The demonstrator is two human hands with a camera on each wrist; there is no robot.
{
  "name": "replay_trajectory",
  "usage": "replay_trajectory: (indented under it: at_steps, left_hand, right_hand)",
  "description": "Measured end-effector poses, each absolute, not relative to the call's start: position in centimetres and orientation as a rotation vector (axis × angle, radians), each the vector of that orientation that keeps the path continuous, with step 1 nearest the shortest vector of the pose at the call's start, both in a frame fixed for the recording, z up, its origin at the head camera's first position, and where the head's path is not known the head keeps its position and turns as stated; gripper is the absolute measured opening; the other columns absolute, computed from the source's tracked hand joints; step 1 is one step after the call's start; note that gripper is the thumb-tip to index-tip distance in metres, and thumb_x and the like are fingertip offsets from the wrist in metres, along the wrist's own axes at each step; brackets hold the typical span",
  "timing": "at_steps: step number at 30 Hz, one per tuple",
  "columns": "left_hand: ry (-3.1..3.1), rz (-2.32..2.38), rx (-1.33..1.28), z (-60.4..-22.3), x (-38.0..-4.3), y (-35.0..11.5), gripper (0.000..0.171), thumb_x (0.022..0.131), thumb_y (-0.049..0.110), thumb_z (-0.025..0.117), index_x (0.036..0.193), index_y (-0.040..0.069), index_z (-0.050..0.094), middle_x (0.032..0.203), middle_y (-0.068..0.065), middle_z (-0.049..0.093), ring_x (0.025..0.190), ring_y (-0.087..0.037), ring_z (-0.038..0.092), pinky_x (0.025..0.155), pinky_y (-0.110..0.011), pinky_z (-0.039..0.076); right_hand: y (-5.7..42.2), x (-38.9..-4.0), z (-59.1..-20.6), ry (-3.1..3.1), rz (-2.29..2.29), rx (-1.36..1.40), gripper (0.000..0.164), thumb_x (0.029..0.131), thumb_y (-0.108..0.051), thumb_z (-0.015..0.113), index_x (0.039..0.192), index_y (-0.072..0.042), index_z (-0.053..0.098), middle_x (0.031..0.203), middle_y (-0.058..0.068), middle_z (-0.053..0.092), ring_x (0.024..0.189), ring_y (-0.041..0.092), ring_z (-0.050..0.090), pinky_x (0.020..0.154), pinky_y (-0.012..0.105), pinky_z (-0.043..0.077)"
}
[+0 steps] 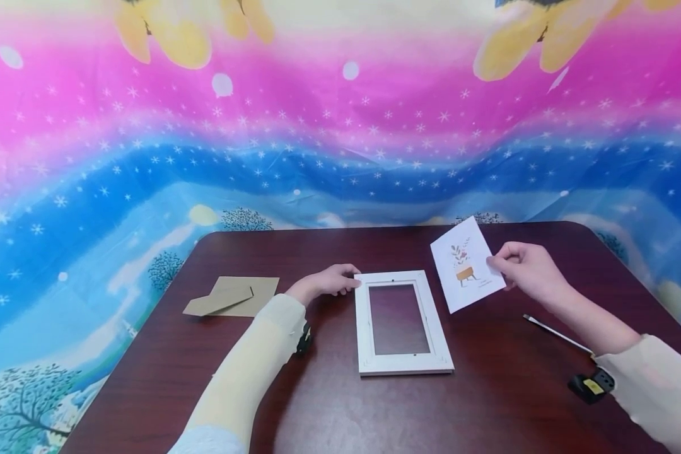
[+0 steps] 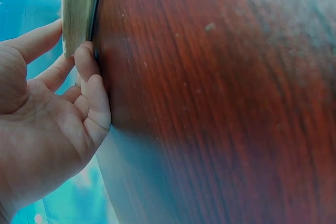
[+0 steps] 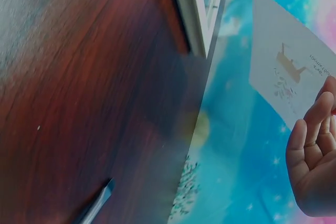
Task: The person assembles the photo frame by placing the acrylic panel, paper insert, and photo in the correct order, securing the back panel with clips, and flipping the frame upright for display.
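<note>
A white picture frame (image 1: pixel 394 364) lies on the dark wooden table, its opening showing the tabletop through it. My left hand (image 1: pixel 335 279) grips the frame's far left corner. In the left wrist view the thumb and fingertips meet the frame's pale edge (image 2: pixel 79 14). To the right of the frame, my right hand (image 1: pixel 530 268) pinches the right edge of a white card (image 1: pixel 465 265) printed with a plant in an orange pot. The card is held tilted up above the table. From the right wrist view, its printed side (image 3: pixel 286 61) shows too.
On the left lies a brown backing board (image 1: pixel 263 293) with a fold-out stand leg (image 1: pixel 221 301) on it. A thin rod with a flat silvery tip (image 1: pixel 556 331) rests under the right forearm. A patterned cloth (image 1: pixel 340 157) hangs behind the table.
</note>
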State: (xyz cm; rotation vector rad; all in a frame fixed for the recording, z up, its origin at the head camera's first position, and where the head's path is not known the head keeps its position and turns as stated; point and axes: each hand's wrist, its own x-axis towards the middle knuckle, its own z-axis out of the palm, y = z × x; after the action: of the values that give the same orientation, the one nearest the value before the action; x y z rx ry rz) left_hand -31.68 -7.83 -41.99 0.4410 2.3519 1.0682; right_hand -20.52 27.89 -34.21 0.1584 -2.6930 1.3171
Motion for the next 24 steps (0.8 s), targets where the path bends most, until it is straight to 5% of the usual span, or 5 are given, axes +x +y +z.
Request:
replay_trajectory:
  at_steps: [4, 11, 24]
  left_hand:
    - [2.349, 1.071, 0.438, -42.0, -31.7, -7.8, 0.029, 0.099, 0.02, 0.058, 0.124, 0.006, 0.056, 0.084, -0.006, 0.052, 0.071, -0.019, 0.048, 0.058, -0.026, 0.038]
    - [2.351, 1.074, 0.434, -42.0, -31.7, -7.8, 0.028, 0.099, 0.02, 0.057, 0.124, 0.007, 0.056, 0.084, -0.006, 0.052, 0.07, -0.018, 0.048, 0.058, -0.026, 0.037]
    - [2.335, 1.082, 0.425, -41.9, -31.6, -7.8, 0.028, 0.099, 0.02, 0.058, 0.123, 0.007, 0.056, 0.084, -0.005, 0.051, 0.07, -0.018, 0.048, 0.058, -0.026, 0.037]
  right_hand:
    - [26.4, -20.0, -34.1, -2.715, 1.27, 0.245, 0.019, 0.092, -0.005, 0.061, 0.075, 0.001, 0.057, 0.059, 0.007, 0.062, 0.051, 0.014, 0.055, 0.047, 0.028, 0.047]
    - [24.0, -19.5, -34.4, -2.712, 1.151, 0.401, 0.024, 0.087, -0.005, 0.065, 0.067, -0.01, 0.053, 0.048, -0.004, 0.04, 0.044, 0.008, 0.035, 0.045, 0.028, 0.03]
    - [20.3, -18.4, -34.2, -2.786, 1.128, 0.498, 0.025, 0.083, -0.004, 0.063, 0.065, -0.014, 0.051, 0.049, -0.007, 0.047, 0.046, 0.009, 0.044, 0.044, 0.024, 0.029]
